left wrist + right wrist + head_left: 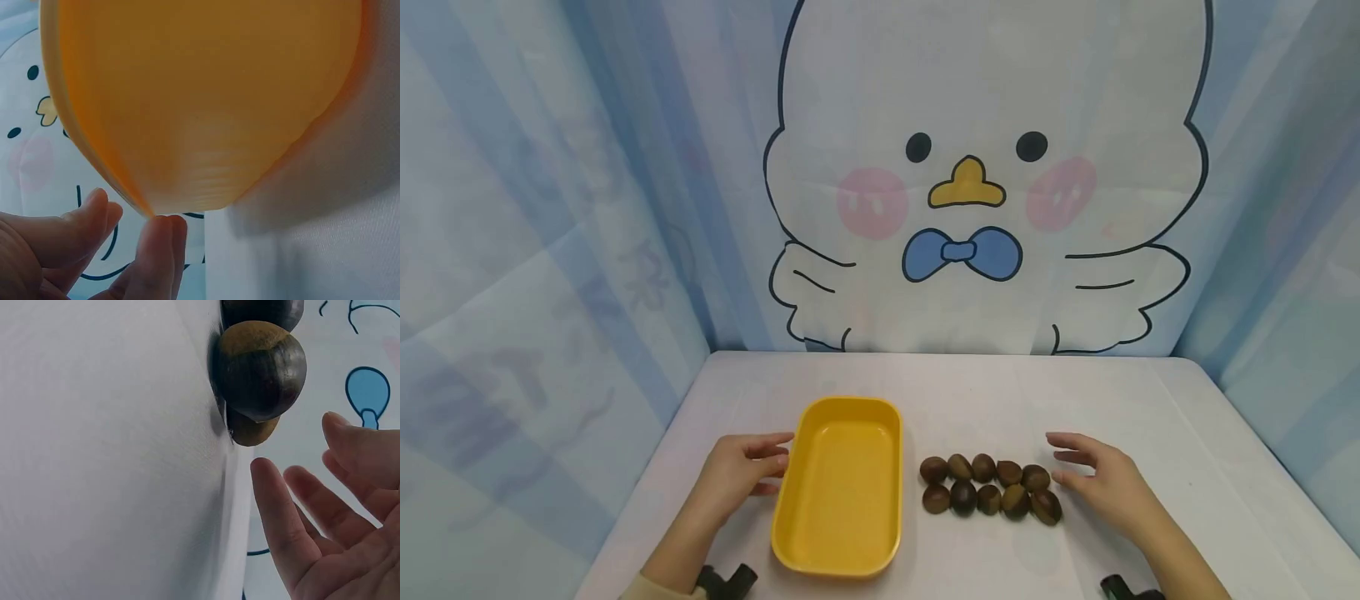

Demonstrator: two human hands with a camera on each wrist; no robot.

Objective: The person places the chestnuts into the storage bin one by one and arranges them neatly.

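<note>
A yellow rectangular tray (838,500) lies on the white table with nothing in it. My left hand (741,471) is at its left side, fingers loosely extended; in the left wrist view the fingertips (159,250) come right up to the rim of the tray (187,144). To the right of the tray, several brown chestnuts (988,500) sit in two rows. Beside their right end is my right hand (1101,475), holding nothing, its thumb and fingers spread apart. A glossy chestnut (262,375) shows just beyond those fingertips in the right wrist view.
The white tabletop (977,400) carries the tray and chestnuts. Behind it hangs a pale curtain (970,308) printed with a cartoon bird, and blue-white curtains (542,250) close off both sides. Black straps with dark pieces (730,582) show near the wrists.
</note>
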